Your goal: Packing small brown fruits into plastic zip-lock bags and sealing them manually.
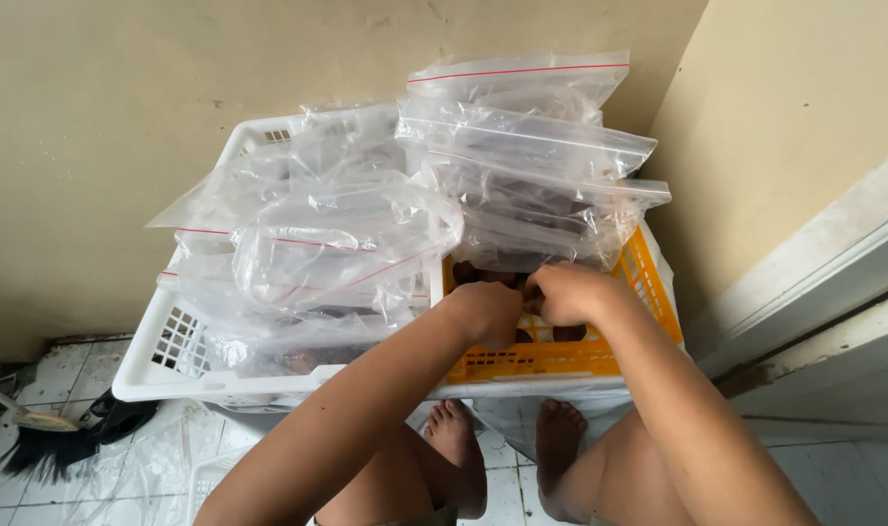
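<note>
My left hand [483, 310] and my right hand [566, 292] meet over the orange basket [648, 282], at the lower edge of a stack of clear zip bags [532, 166] with red seal lines. Both hands have their fingers curled at the lowest bag of that stack; what they pinch is hidden by the fingers. Dark contents show inside the bags. A second heap of clear zip bags [317, 244] fills the white basket [171, 351] on the left.
The baskets stand against a beige wall [123, 117], with a wall corner and door frame [814, 292] on the right. My bare feet [507, 438] rest on a tiled floor [502, 492]. A dark broom [55, 438] lies at the lower left beside loose plastic.
</note>
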